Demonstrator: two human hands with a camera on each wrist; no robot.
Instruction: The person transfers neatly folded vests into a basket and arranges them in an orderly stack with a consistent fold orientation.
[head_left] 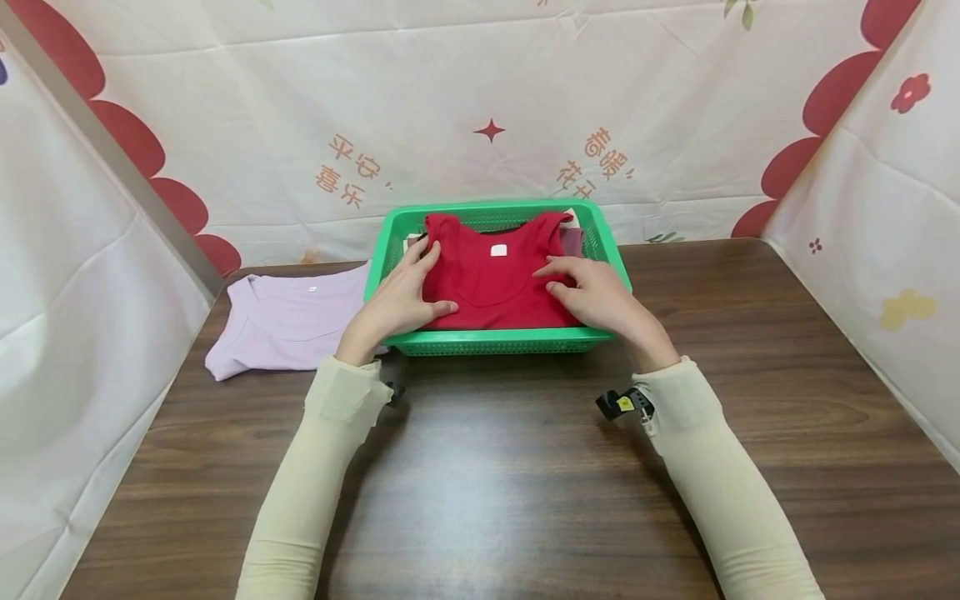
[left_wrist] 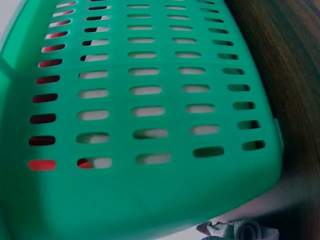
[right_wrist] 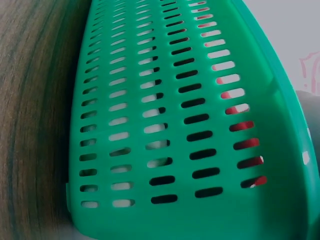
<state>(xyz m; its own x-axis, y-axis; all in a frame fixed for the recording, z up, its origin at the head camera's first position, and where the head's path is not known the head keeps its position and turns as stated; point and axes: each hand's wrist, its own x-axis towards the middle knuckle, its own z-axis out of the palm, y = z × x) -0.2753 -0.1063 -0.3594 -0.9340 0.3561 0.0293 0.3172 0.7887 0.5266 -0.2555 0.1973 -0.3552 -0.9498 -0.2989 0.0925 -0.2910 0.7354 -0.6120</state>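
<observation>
A red tank top point(head_left: 480, 279) with a white label at its neckline lies in a green plastic basket point(head_left: 495, 337). At the left side of the basket, my left hand point(head_left: 401, 298) rests on the red top's left edge, thumb spread apart from the fingers. My right hand point(head_left: 596, 292) touches the top's right side with loosely bent fingers. Other folded cloth, including a mauve piece point(head_left: 572, 242), shows beneath and behind the red top. Both wrist views show only the slotted basket wall point(left_wrist: 145, 200), with red and pale cloth behind its slots; the hands are not visible there.
A lilac tank top point(head_left: 296, 317) lies flat on the brown wooden table point(head_left: 495, 467), left of the basket and partly behind my left hand. A white printed curtain point(head_left: 450, 100) rises directly behind the basket and along both sides of the table.
</observation>
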